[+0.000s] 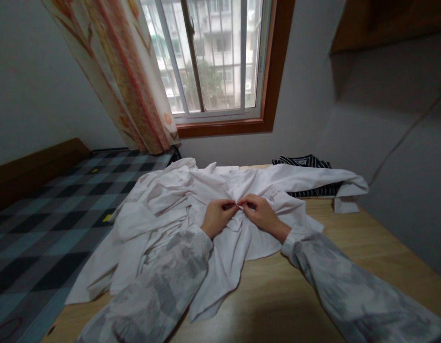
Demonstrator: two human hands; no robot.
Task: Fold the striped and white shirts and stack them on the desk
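A white shirt (227, 267) lies spread on the wooden table (277, 300), one sleeve stretched out to the right. At the middle of its front, my left hand (219, 215) pinches the cloth between thumb and fingers. Right beside it, my right hand (260, 215) pinches the same spot, the fingertips of both hands almost meeting. The front edges of the shirt come together there; whether a button sits between the fingers is too small to tell. More crumpled white clothing (135, 224) is heaped to the left of my hands.
Black-and-white striped clothing (306, 161) lies at the table's back right, partly under the sleeve. On the left stands a bed with a checked cover (63, 200). A patterned curtain (124, 71) hangs beside the window (216, 57). A wooden shelf (392, 28) juts out at upper right.
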